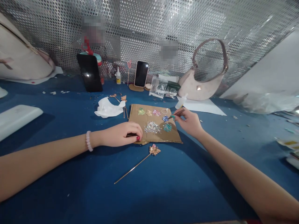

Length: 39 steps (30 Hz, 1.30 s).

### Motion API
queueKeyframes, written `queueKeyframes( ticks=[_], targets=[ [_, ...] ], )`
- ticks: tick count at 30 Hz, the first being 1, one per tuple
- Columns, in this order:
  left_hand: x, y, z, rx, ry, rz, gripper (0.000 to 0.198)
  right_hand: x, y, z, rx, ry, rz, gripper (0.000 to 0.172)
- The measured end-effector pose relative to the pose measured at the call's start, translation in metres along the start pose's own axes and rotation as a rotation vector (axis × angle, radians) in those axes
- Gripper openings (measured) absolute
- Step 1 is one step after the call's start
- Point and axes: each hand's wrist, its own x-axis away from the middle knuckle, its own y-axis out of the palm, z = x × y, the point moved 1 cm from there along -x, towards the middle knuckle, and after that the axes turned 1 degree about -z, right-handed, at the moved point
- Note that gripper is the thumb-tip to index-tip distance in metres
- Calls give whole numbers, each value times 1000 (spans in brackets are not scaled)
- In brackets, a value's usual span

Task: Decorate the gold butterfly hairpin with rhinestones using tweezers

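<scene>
Blue counter (187, 193) before a perforated silver wall (140, 18)

A cardboard sheet (174, 137) lies on the counter, bearing small heaps of stones: clear stones (152, 127) at its middle, teal stones (167, 127) towards its right, blue stones (165, 118) just behind the teal, and green, gold and pink ones along its far edge. The right hand (188, 121), at the sheet's right side, pinches tweezers (178, 113) between its fingers, their tip at the blue heap. The left hand (123, 133) lies at the sheet's left edge, fingers curled; whether they grip anything I cannot tell. Just nearer the person than the sheet lies a gold stick with a flower-like head (154, 150). Left of the sheet is crumpled white paper (108, 108). Beyond it, near the wall, stand a phone (141, 73), a small bottle (118, 77) and, to the right, a pale handbag (198, 85). Scraps dot the counter on both sides.
</scene>
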Motion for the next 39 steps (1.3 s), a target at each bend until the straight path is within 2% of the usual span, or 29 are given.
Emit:
queueKeyframes(
  ticks=[12, 30, 39],
  targets=[
    [0, -1, 1, 16, -16, 1, 14, 5, -1, -11, 132, -189, -156, 14],
    [0, -1, 1, 10, -13, 1, 15, 6, -5, -18, 165, -192, -180, 15],
    [-1, -1, 0, 4, -16, -11, 14, 4, -9, -19, 175, -249, -185, 15]
  ],
)
